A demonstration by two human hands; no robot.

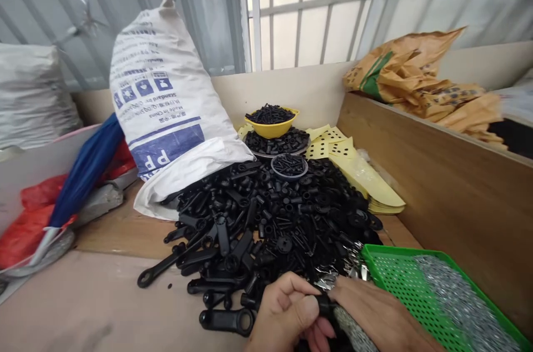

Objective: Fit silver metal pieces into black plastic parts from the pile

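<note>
At the bottom centre, my left hand (287,313) is closed, with thumb and fingers around a short black cylindrical plastic part (323,305). Close beside it is my right hand (378,310), back upward, reaching over the near edge of the pile by some shiny metal pieces (327,278). Its fingertips are hidden, so what it holds does not show. Below the right hand a grey speckled thing (353,332) shows in part; its kind is unclear. In front of both hands spreads a heap of black plastic parts (287,207), with crank-shaped handles (227,321) at its near left.
On the right stands a green perforated basket (391,280) with small metal pieces, beside a wooden partition (437,185). Behind the heap are a yellow bowl (272,130), a small bowl (289,177) and yellow cards (362,174). A white woven sack (170,80) leans at left, near a blue umbrella (85,171).
</note>
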